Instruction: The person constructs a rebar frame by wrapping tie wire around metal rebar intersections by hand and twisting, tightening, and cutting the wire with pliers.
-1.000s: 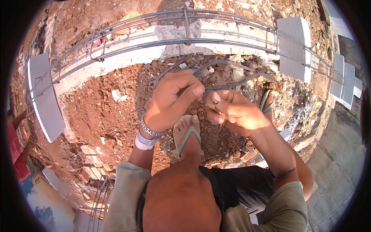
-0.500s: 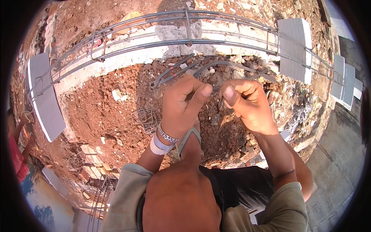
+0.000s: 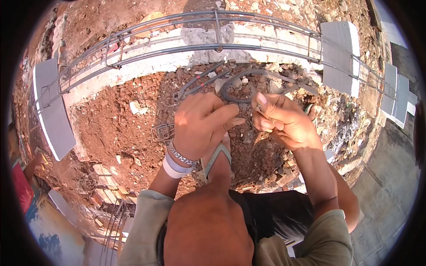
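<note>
My left hand (image 3: 205,122), with a bracelet and a pale band at the wrist, is closed in a pinch above the soil, its fingertips pointing right. Anything between them is too small to make out. A short gap away, my right hand (image 3: 284,119) is also pinched, its thumb raised against curled fingers; what it holds is hidden or too thin to tell. Just beyond both hands lies a loop of dark wire (image 3: 230,94). A pincer-like tool (image 3: 188,88) with long handles rests on the soil past my left hand. Small bent metal stirrups (image 3: 163,132) lie left of my left wrist.
A long rebar cage (image 3: 177,49) spans the far side over a pale concrete strip. Grey boards stand at its left (image 3: 54,111) and right (image 3: 339,57). A person in red (image 3: 22,188) shows at the left edge. My sandaled foot (image 3: 217,162) is below my hands.
My hands were close together a second ago and are now apart. My left hand has turned, its fingertips lower than half a second ago. The person at the left edge has moved an arm.
</note>
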`<state>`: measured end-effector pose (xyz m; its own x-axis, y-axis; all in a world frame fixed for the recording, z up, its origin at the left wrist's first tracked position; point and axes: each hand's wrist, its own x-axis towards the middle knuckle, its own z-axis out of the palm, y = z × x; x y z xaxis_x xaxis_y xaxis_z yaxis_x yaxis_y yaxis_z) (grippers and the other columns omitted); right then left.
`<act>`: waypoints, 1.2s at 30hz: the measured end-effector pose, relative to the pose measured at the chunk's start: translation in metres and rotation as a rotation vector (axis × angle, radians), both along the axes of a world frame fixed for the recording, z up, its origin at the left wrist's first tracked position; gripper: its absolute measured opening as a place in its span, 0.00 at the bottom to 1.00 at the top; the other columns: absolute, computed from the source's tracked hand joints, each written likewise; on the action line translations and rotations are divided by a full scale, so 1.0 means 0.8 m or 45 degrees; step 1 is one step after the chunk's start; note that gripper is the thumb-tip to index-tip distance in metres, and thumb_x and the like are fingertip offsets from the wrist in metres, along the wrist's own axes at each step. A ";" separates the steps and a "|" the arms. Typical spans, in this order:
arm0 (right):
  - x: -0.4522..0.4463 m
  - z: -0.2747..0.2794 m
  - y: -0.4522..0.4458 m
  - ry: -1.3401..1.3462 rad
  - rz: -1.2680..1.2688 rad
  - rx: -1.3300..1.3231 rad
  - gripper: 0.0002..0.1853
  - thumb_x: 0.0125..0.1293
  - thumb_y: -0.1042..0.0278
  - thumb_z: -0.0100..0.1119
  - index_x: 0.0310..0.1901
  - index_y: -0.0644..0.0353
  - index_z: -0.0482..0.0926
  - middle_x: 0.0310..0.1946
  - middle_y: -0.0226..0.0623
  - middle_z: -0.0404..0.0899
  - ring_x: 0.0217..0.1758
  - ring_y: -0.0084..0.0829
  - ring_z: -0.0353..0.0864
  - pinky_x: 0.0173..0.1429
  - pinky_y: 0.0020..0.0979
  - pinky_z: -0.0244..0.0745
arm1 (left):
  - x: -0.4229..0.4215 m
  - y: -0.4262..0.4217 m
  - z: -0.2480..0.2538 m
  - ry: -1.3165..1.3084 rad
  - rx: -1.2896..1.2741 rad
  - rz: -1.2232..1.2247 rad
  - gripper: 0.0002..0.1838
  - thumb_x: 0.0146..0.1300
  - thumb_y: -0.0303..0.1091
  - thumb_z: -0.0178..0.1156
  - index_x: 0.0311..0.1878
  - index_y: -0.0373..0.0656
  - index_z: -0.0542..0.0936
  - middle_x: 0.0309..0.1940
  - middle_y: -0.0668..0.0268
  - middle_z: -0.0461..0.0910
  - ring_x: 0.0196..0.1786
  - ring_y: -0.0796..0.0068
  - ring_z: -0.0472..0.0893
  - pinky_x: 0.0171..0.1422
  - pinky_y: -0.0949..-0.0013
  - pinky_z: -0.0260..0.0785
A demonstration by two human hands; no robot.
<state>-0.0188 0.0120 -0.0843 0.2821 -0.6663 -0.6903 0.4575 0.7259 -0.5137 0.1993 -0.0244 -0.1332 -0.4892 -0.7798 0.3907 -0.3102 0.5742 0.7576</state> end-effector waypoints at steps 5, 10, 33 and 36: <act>-0.004 -0.013 0.006 -0.235 -0.047 0.017 0.16 0.78 0.56 0.60 0.33 0.56 0.77 0.16 0.19 0.61 0.24 0.17 0.61 0.33 0.24 0.56 | 0.015 0.009 0.007 -0.222 0.321 0.275 0.11 0.73 0.40 0.63 0.41 0.43 0.85 0.29 0.64 0.77 0.27 0.69 0.75 0.33 0.67 0.65; -0.025 0.020 -0.034 0.829 0.190 -0.197 0.19 0.76 0.56 0.62 0.29 0.61 0.81 0.16 0.23 0.69 0.23 0.19 0.65 0.28 0.26 0.58 | 0.084 0.011 -0.009 -0.252 0.596 0.411 0.12 0.77 0.39 0.59 0.48 0.41 0.85 0.34 0.67 0.82 0.28 0.79 0.73 0.34 0.71 0.65; 0.109 -0.088 -0.026 0.361 -0.081 -0.633 0.14 0.74 0.61 0.66 0.44 0.67 0.85 0.43 0.39 0.86 0.32 0.18 0.74 0.35 0.24 0.71 | 0.017 0.038 -0.010 0.409 1.498 0.553 0.22 0.80 0.50 0.54 0.37 0.41 0.81 0.21 0.79 0.71 0.23 0.91 0.64 0.26 0.78 0.55; 0.120 -0.064 -0.025 0.535 -0.137 -0.602 0.12 0.72 0.65 0.67 0.43 0.68 0.87 0.36 0.36 0.87 0.37 0.19 0.79 0.41 0.25 0.75 | -0.007 0.041 0.004 0.400 1.446 0.693 0.21 0.81 0.51 0.51 0.39 0.42 0.79 0.19 0.80 0.65 0.19 0.91 0.60 0.22 0.79 0.50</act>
